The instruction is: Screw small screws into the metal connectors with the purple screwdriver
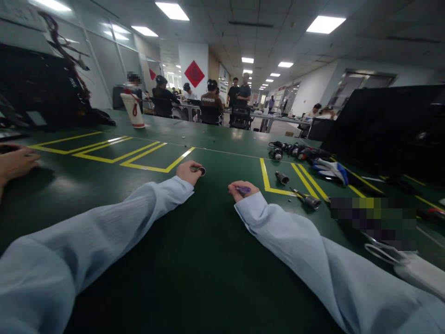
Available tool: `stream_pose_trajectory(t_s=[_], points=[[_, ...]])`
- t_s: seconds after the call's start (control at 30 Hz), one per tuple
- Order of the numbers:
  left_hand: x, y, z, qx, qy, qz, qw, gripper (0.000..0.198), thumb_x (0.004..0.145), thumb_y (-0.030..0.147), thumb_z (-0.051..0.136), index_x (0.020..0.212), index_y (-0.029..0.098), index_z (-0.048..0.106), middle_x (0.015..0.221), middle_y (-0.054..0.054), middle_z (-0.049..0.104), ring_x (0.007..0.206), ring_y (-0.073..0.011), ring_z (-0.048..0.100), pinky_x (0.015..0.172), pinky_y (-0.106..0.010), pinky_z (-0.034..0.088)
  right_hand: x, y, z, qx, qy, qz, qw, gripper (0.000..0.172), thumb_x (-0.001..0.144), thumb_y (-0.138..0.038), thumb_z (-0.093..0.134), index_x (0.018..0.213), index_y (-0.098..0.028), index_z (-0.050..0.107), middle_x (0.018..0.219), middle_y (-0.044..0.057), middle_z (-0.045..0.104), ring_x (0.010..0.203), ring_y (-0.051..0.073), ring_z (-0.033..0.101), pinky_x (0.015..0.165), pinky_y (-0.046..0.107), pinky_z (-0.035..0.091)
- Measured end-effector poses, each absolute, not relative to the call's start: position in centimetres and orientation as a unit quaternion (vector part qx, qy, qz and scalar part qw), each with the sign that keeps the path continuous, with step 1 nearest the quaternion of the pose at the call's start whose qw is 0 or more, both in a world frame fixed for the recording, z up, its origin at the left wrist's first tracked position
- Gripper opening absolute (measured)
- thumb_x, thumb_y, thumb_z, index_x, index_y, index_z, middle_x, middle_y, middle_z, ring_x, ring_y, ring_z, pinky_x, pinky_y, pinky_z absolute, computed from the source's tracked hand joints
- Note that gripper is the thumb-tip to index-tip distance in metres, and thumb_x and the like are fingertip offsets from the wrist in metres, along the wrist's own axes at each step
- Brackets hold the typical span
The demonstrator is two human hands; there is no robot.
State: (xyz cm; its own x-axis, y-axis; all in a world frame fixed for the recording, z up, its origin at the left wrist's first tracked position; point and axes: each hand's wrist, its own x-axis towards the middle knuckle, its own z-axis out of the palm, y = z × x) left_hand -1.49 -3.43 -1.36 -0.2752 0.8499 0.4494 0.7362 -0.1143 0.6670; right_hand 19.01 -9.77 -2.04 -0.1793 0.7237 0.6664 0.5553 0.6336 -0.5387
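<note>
My left hand (188, 173) is closed around a round metal part (201, 171), whose dark open end faces right. A short way to the right, my right hand (243, 191) is closed on a purple-handled screwdriver (243, 189); its tip is hidden from me. Both hands are just above the green table (194, 260), apart from each other. Beyond my right hand lies a cup-shaped metal bit (282, 177). Another metal cup-shaped bit with a thin shank (310, 200) lies nearer, and a tiny dark piece (289, 200) is beside it.
Yellow tape (146, 168) marks boxes on the table. A paper cup (133, 111) stands at the far left. Dark power-tool parts (288, 150) and blue-white gloves (330, 170) lie at the right. Another person's hand (17, 161) rests at the left edge. Monitors flank both sides.
</note>
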Motion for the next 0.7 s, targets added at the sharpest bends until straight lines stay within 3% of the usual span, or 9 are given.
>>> stream_pose_trajectory(t_s=[0.1,0.23,0.33,0.5,0.7], points=[[-2.0,-0.3,-1.3,0.603,0.677,0.421,0.005,0.020,0.063,0.022,0.059,0.079,0.013,0.066,0.075,-0.005,0.067,0.071,-0.0185,0.062,0.070,-0.028,0.048,18.9,-7.2,-2.5,-0.504,-0.667,0.233,0.498,0.023,0.073,-0.036,0.049,0.069,-0.016,0.060,0.059,0.004,0.064,0.054,0.015,0.058,0.052,0.026,0.043],[-2.6,2.0,-1.2,0.598,0.683,0.419,-0.008,0.020,0.063,0.018,0.057,0.080,0.011,0.066,0.080,-0.008,0.066,0.079,-0.0206,0.060,0.076,-0.030,0.046,19.3,-5.1,-2.9,-0.499,-0.578,0.364,0.533,0.017,0.068,-0.033,0.054,0.063,-0.016,0.056,0.052,0.002,0.062,0.047,0.012,0.055,0.048,0.023,0.043],[-2.7,2.4,-1.2,0.571,0.665,0.475,0.081,0.026,0.063,0.015,0.055,0.086,0.010,0.065,0.088,-0.009,0.065,0.081,-0.0206,0.060,0.073,-0.029,0.049,19.5,-4.8,-3.1,-0.479,-0.565,0.395,0.544,0.017,0.066,-0.032,0.057,0.062,-0.016,0.057,0.049,0.001,0.061,0.044,0.011,0.053,0.046,0.023,0.044],[-1.2,1.2,-1.3,0.537,0.632,0.514,0.219,0.037,0.069,0.012,0.043,0.102,0.014,0.060,0.106,-0.008,0.059,0.066,-0.0152,0.060,0.048,-0.023,0.051,20.1,-5.2,-2.9,-0.437,-0.539,0.452,0.561,0.016,0.065,-0.030,0.061,0.060,-0.015,0.058,0.047,0.000,0.061,0.042,0.011,0.055,0.048,0.023,0.047],[2.3,-2.1,-0.9,0.539,0.601,0.492,0.326,0.034,0.066,0.007,0.045,0.092,0.011,0.065,0.094,-0.008,0.064,0.069,-0.0147,0.061,0.052,-0.022,0.055,21.0,-5.1,-2.6,-0.419,-0.513,0.503,0.554,0.017,0.064,-0.030,0.064,0.061,-0.015,0.058,0.047,-0.001,0.062,0.041,0.008,0.054,0.047,0.020,0.047]])
